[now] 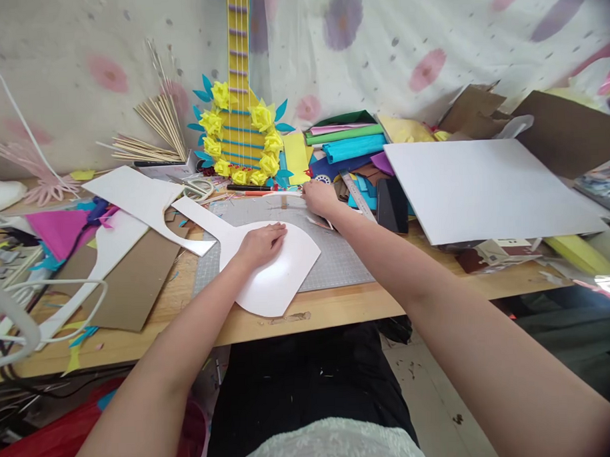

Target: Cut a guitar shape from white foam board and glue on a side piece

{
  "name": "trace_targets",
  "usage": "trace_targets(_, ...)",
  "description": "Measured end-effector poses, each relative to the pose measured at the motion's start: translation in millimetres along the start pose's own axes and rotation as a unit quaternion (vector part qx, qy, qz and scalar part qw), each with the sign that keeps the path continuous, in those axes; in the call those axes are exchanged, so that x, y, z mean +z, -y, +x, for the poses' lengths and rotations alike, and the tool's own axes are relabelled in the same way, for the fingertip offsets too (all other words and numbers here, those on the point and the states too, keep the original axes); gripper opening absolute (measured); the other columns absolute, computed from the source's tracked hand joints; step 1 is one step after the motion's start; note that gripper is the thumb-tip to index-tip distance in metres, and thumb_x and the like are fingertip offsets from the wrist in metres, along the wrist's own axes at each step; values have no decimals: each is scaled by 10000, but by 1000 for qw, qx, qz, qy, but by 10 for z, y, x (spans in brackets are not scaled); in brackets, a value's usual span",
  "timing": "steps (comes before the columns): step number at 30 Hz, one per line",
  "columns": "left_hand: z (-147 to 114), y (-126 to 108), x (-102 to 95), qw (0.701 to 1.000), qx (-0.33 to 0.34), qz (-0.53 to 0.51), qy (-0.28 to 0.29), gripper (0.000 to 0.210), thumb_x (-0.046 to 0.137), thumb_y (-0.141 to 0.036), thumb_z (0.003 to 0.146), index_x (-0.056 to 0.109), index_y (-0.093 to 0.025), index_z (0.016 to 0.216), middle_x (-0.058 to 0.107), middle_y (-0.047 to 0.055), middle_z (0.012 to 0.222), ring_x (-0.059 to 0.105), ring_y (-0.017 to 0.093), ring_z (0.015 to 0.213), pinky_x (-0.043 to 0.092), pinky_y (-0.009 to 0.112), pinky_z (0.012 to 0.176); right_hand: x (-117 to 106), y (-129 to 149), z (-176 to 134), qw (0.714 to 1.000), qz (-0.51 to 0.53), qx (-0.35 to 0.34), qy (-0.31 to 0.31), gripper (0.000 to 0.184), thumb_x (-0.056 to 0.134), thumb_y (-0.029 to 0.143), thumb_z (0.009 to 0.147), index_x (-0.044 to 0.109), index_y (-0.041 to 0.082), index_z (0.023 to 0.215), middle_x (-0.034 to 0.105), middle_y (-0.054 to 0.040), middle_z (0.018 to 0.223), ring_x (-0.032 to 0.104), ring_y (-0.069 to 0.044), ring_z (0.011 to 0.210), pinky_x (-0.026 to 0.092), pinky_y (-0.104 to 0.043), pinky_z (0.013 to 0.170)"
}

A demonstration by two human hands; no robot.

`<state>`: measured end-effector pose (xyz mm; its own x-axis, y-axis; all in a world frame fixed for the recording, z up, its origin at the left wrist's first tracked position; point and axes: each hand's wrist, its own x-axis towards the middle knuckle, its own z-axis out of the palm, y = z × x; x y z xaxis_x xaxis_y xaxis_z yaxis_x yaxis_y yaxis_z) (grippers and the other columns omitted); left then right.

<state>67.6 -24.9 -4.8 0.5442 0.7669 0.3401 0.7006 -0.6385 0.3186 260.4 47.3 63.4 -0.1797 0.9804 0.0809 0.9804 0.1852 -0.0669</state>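
Note:
A white board cutout [271, 276], rounded with a straight handle-like strip at its upper left, lies partly on the grey cutting mat [336, 271] and reaches over the table's front edge. My left hand [263, 244] rests on top of it, fingers laid out flat. At the back of the mat my right hand [321, 198] is curled downward; whatever its fingers hold, if anything, is hidden. Close by are a narrow white strip [282, 194], an orange pen [256, 193] and a black marker [246, 187]. A metal ruler [358, 194] slants just to its right.
Behind stands a yellow guitar-shaped craft [240, 141] with paper flowers. White offcuts [134, 198] and brown cardboard [132, 294] lie left, near a glue gun [98, 210] and cables. A phone [391, 205], a large white board [488, 189] and blue rolled paper [355, 148] lie right.

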Motion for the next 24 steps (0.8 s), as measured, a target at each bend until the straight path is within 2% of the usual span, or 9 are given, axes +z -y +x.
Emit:
trace_targets(3,-10,-27,-14,1000,2,-8,-1,390,368,-293,893,659,-187,1130,617,53,1244,551,174,1190,404,372,1061,-9,-31,54,995,80,25,-47,327,484,306,889,596,119,1133,625,-163,1145,585,-250,1049,439,-336,862)
trace_targets(6,-7,-52,-114,999,-9,-32,-11,401,366,-297,895,635,-190,1171,606,53,1264,560,174,1179,407,363,1053,26,-6,52,986,144,36,-76,324,516,297,869,598,132,1136,643,-133,1126,584,-222,1044,428,-313,877)
trace_targets(8,16,-10,-243,997,-55,-47,-35,405,360,-299,899,622,-208,1194,607,42,1266,561,179,1174,421,358,1034,75,5,17,980,193,21,-34,262,527,266,856,637,147,1063,675,-96,1058,604,-190,981,437,-281,841)
trace_targets(12,98,291,-574,967,-231,20,-102,383,389,-292,883,649,-218,1154,641,47,1216,591,233,1119,473,390,950,196,29,-98,945,310,-31,105,216,536,231,843,665,157,1001,704,-40,961,624,-110,800,450,-204,716)
trace_targets(13,113,391,-644,957,-268,59,-95,374,422,-280,860,657,-206,1142,644,66,1208,590,254,1116,463,411,954,220,41,-126,939,319,-36,124,222,546,230,838,666,156,1009,704,-40,960,623,-103,780,450,-199,703)
trace_targets(15,119,565,-739,945,-300,130,-19,367,473,-312,832,674,-180,1108,664,113,1156,584,300,1114,403,476,998,255,74,-175,938,314,-43,141,228,572,240,825,673,157,1012,703,-46,976,624,-105,791,452,-202,711)
trace_targets(18,68,674,-764,949,-242,189,73,336,454,-346,837,711,-187,985,704,123,1033,593,315,1078,233,570,1074,280,121,-228,941,303,-55,144,243,601,252,809,675,160,1021,697,-55,1021,624,-123,878,451,-212,758)
trace_targets(21,4,615,-704,958,-163,227,69,356,385,-302,850,719,-177,850,715,125,931,625,279,977,218,538,1084,288,149,-273,941,303,-63,140,263,633,245,782,670,167,1030,694,-53,1040,619,-131,923,447,-215,780)
trace_targets(24,-14,513,-636,954,-149,253,61,370,370,-301,849,712,-166,807,713,126,885,636,256,906,289,470,1059,278,170,-318,941,298,-65,149,299,670,251,748,666,175,1037,694,-49,1041,623,-131,915,447,-217,771)
